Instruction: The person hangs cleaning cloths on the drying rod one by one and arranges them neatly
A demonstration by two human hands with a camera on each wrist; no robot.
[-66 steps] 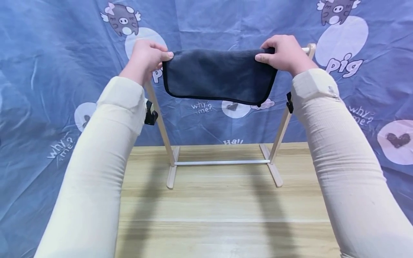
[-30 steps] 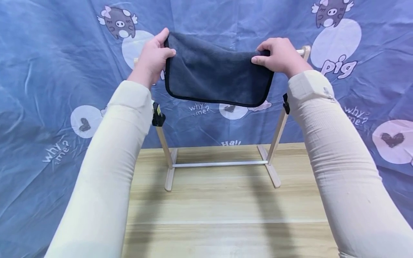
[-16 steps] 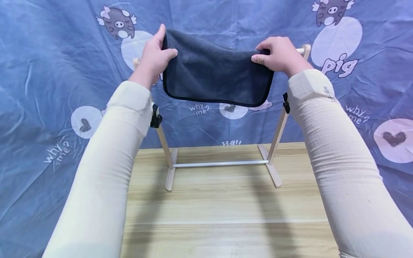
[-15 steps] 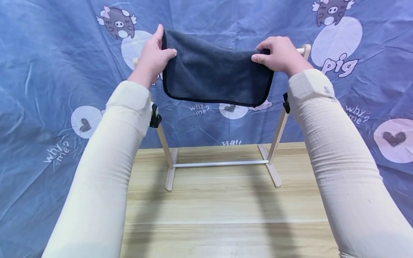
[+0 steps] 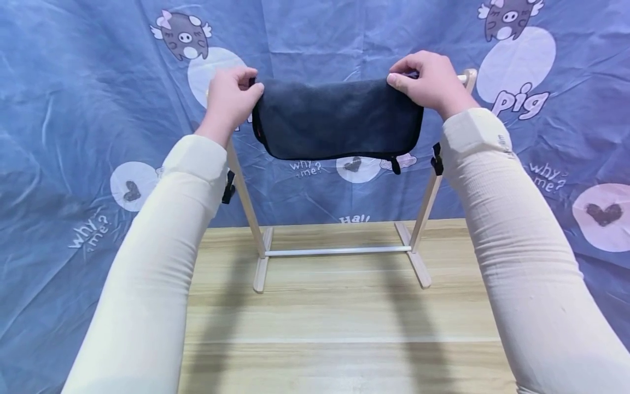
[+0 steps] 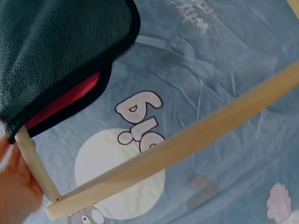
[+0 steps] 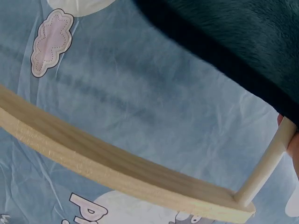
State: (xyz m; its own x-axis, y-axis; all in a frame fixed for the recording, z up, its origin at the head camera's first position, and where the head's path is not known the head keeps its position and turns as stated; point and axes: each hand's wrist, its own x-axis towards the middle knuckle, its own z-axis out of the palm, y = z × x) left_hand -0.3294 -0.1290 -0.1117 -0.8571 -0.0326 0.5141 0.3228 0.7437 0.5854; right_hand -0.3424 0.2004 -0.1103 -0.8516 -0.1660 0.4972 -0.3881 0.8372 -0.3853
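A dark grey towel [image 5: 339,117] with black edging lies draped over the top rod [image 6: 36,165] of a wooden rack [image 5: 244,197]. My left hand [image 5: 231,101] pinches the towel's upper left corner between thumb and curled fingers. At the upper right corner, my right hand [image 5: 433,85] pinches the cloth, thumb in front. A red patch [image 6: 70,95] shows between the towel's two layers in the left wrist view. From the lower edge hangs a small black tip [image 5: 395,165]. The right wrist view shows the bare end of the rod [image 7: 266,163] beside the right fingers.
The rack's feet [image 5: 261,273] stand on a pale wood-grain surface [image 5: 344,306], joined by a white lower bar [image 5: 339,251]. Close behind hangs a blue printed curtain [image 5: 315,33]. Black straps [image 5: 437,158] sit at both wrists.
My left hand has lowered the towel's raised left corner to about the rod's height, and its fingers have curled in. The right hand has risen slightly. A black tip now hangs below the lower edge.
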